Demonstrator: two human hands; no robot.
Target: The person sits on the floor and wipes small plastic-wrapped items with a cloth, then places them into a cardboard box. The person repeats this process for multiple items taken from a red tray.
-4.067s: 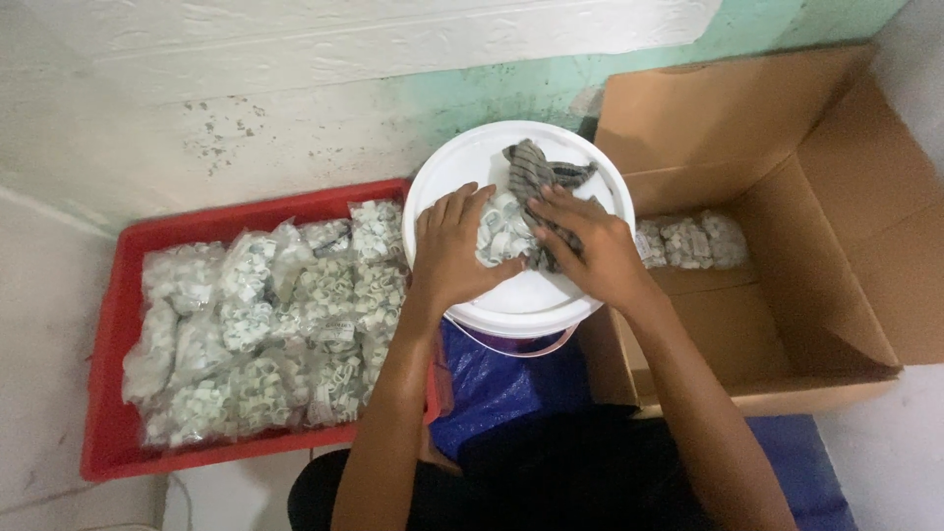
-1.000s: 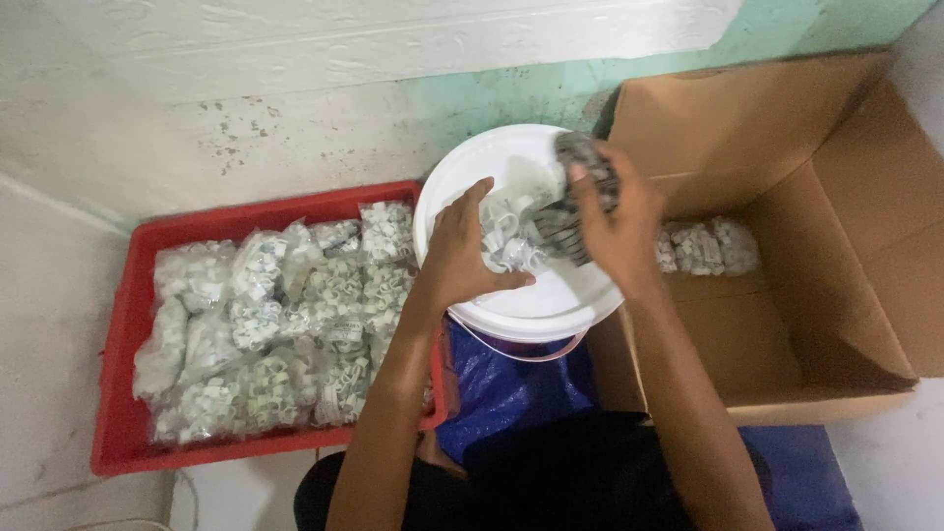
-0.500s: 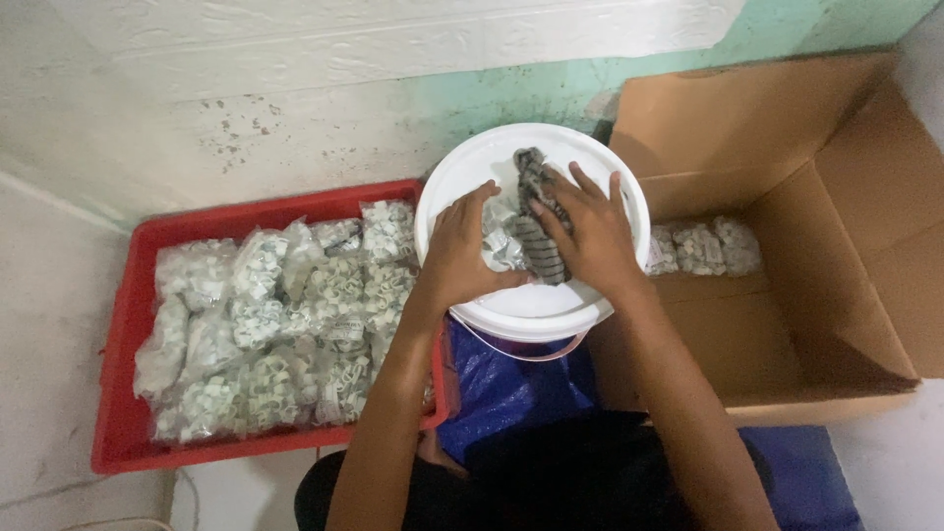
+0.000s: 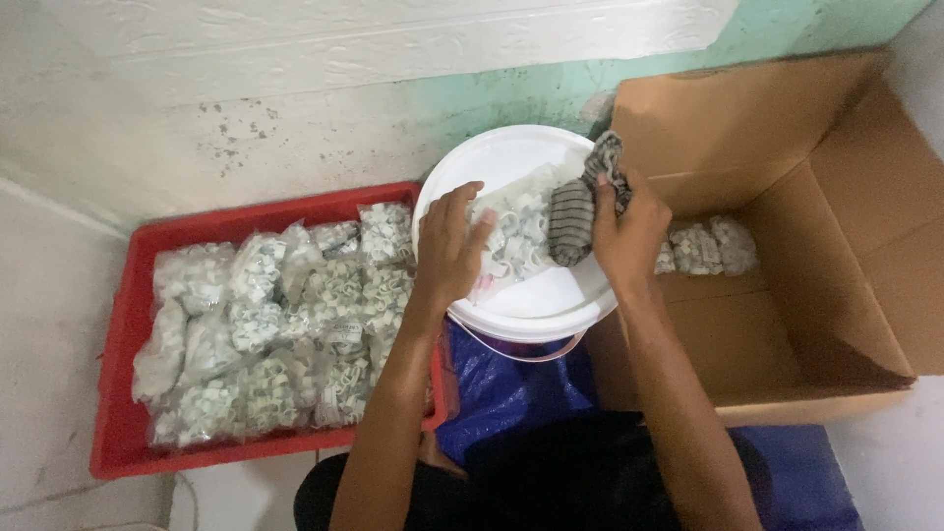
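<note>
Since 0.5 s ago, the right hand has lifted its clenched striped rag. We see the left hand open, flattening the soft, light, slippery bag on the white lid; grip its edge.

There is a single view, from a camera worn on the person's head. It looks steeply down and forward over the person's lap and both forearms, close enough that the arms run off the bottom edge. At the centre sits a white bucket lid; a red crate lies on the left side and an open cardboard box on the right (its far flap is cut by the frame). The wall foot crosses the top.
</note>
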